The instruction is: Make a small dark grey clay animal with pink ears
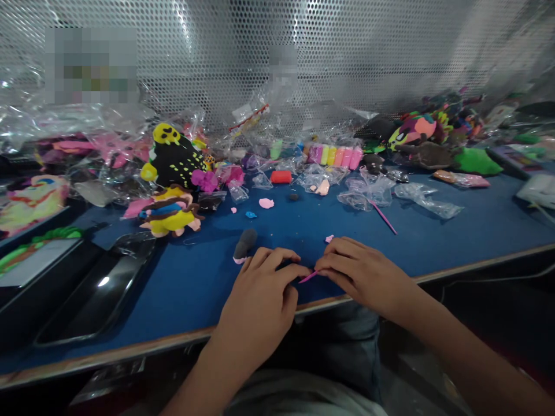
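Between the thumb and fingers of my right hand (364, 277) is a thin pink clay modelling tool (309, 277), its pointed end showing just above the table's front edge. My left hand (260, 297) is palm down with its fingers apart, the index fingertip close to the tool; whether they touch I cannot tell. Beside my left fingers lies a dark grey clay piece (245, 242) with a pale pink bit (239, 260) at its lower end. A small pink scrap (329, 238) sits just beyond my right fingers.
On the blue table (195, 289), a black tray (99, 294) stands at left beside a yellow clay figure (173, 216). Further back are a red block (281, 177), a row of coloured clay packs (333, 156) and clear plastic bags (429, 199). A magenta stick (384, 217) lies at right.
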Demonstrator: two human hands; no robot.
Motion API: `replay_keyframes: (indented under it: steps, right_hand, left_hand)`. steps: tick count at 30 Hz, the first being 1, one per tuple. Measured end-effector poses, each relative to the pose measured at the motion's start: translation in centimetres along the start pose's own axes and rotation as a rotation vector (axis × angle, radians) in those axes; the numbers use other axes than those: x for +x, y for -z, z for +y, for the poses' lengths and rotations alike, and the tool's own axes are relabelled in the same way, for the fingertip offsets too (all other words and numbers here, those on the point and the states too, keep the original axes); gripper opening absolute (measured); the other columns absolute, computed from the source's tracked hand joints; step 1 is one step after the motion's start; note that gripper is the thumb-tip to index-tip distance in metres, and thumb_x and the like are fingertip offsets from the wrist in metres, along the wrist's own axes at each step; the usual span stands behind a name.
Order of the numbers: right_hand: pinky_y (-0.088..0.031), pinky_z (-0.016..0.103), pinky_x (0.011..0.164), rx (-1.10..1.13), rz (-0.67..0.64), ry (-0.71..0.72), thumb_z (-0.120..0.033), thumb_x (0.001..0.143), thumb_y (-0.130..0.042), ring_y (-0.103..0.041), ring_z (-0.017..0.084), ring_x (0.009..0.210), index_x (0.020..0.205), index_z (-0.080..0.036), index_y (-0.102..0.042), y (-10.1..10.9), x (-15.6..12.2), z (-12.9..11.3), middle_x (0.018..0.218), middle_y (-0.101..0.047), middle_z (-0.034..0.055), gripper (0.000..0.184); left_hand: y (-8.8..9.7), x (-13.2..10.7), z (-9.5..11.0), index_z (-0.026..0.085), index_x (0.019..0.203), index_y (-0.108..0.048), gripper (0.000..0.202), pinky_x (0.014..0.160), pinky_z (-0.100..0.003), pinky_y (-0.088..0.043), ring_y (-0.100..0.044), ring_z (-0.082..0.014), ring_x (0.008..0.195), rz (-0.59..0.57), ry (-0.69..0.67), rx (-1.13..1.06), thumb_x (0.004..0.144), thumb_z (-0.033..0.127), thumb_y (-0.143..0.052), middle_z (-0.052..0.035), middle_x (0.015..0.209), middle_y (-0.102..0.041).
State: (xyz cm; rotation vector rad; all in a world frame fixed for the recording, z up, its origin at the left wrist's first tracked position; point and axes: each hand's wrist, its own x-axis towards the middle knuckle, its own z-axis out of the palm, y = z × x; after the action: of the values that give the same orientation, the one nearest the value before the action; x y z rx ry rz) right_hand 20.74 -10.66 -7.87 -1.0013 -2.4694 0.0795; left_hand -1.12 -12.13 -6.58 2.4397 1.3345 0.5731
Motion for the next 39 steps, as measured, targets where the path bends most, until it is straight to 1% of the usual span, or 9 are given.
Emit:
replay_keyframes:
  steps: [4, 7, 14, 18, 21, 26, 31, 35, 39]
  right_hand:
    - [-0.048, 0.031, 0.075, 0.052, 0.012, -0.004, -0.022, 0.099, -0.050, -0.059, 0.018, 0.085, 0.096, -0.018, -0.068, 0.2, 0.0, 0.0, 0.090, -0.063, 0.0065, 0.018]
    - [-0.047, 0.029, 0.073, 0.097, 0.001, -0.021, -0.023, 0.099, -0.051, -0.059, 0.017, 0.083, 0.097, -0.019, -0.068, 0.3, -0.2, -0.1, 0.089, -0.062, 0.0053, 0.018]
    - [-0.048, 0.031, 0.075, 0.062, 0.001, -0.023, -0.025, 0.099, -0.049, -0.060, 0.018, 0.084, 0.096, -0.020, -0.069, 0.7, -0.1, 0.0, 0.090, -0.063, 0.0059, 0.020]
    - [-0.050, 0.030, 0.076, 0.016, 0.076, -0.155, -0.024, 0.099, -0.050, -0.064, 0.019, 0.088, 0.097, -0.021, -0.068, 2.0, -0.3, 0.9, 0.095, -0.066, 0.0070, 0.019]
    - [-0.050, 0.031, 0.074, -0.076, 0.106, -0.250, -0.025, 0.098, -0.050, -0.065, 0.020, 0.088, 0.099, -0.021, -0.067, 2.5, -0.5, 1.5, 0.094, -0.068, 0.0070, 0.018]
    - [-0.050, 0.031, 0.072, -0.113, 0.092, -0.299, -0.025, 0.097, -0.050, -0.066, 0.020, 0.086, 0.101, -0.023, -0.066, 2.0, -1.2, 1.9, 0.095, -0.068, 0.0053, 0.017]
    - [-0.048, 0.029, 0.070, -0.086, 0.125, -0.331, -0.027, 0.098, -0.050, -0.065, 0.018, 0.080, 0.100, -0.023, -0.065, 1.8, -2.1, 2.2, 0.094, -0.067, 0.0040, 0.015]
    - [-0.049, 0.029, 0.075, -0.076, 0.174, -0.345, -0.026, 0.097, -0.052, -0.066, 0.018, 0.083, 0.100, -0.023, -0.064, 1.9, -2.7, 2.5, 0.093, -0.068, 0.0036, 0.013]
    - [-0.051, 0.029, 0.073, -0.020, 0.192, -0.378, -0.027, 0.096, -0.054, -0.067, 0.018, 0.080, 0.099, -0.023, -0.067, 1.9, -2.9, 2.4, 0.092, -0.069, 0.0040, 0.014]
  left_hand:
    - [0.1, 0.0, 0.1, 0.028, 0.114, -0.067, 0.044, 0.096, -0.045, -0.046, -0.052, -0.0229, 0.112, 0.000, 0.034, -0.045, 0.086, 0.006, -0.041, -0.0009, 0.121, -0.064]
    - [0.0, -0.1, -0.1, 0.027, 0.110, -0.069, 0.041, 0.096, -0.044, -0.047, -0.053, -0.0225, 0.112, -0.001, 0.043, -0.064, 0.087, 0.006, -0.042, -0.0015, 0.122, -0.064]
    - [0.1, 0.0, -0.1, 0.026, 0.111, -0.069, 0.038, 0.095, -0.041, -0.047, -0.055, -0.0210, 0.109, 0.029, 0.044, -0.070, 0.088, 0.007, -0.045, -0.0012, 0.119, -0.065]
    - [0.1, 0.5, 0.2, 0.024, 0.096, -0.072, 0.023, 0.091, -0.040, -0.049, -0.058, -0.0208, 0.102, 0.069, 0.053, -0.083, 0.094, 0.019, -0.049, -0.0024, 0.111, -0.067]
    - [-0.1, 1.0, 0.4, 0.022, 0.084, -0.069, 0.015, 0.086, -0.041, -0.049, -0.058, -0.0219, 0.096, 0.080, 0.085, -0.046, 0.091, 0.022, -0.056, -0.0029, 0.104, -0.068]
    - [0.0, 1.6, 0.5, 0.021, 0.074, -0.064, 0.014, 0.082, -0.041, -0.048, -0.057, -0.0235, 0.096, 0.054, 0.110, -0.030, 0.087, 0.022, -0.062, -0.0029, 0.102, -0.067]
    - [0.4, 1.8, 0.7, 0.020, 0.075, -0.063, 0.011, 0.085, -0.041, -0.048, -0.057, -0.0242, 0.100, 0.012, 0.096, -0.011, 0.086, 0.021, -0.064, -0.0035, 0.106, -0.066]
    - [0.5, 2.0, 0.9, 0.019, 0.076, -0.063, 0.011, 0.088, -0.042, -0.048, -0.057, -0.0247, 0.102, -0.008, 0.085, 0.014, 0.087, 0.019, -0.062, -0.0049, 0.108, -0.065]
    - [0.7, 2.1, 1.0, 0.018, 0.076, -0.063, 0.013, 0.089, -0.042, -0.048, -0.057, -0.0244, 0.103, -0.029, 0.063, 0.021, 0.089, 0.017, -0.059, -0.0056, 0.108, -0.065]
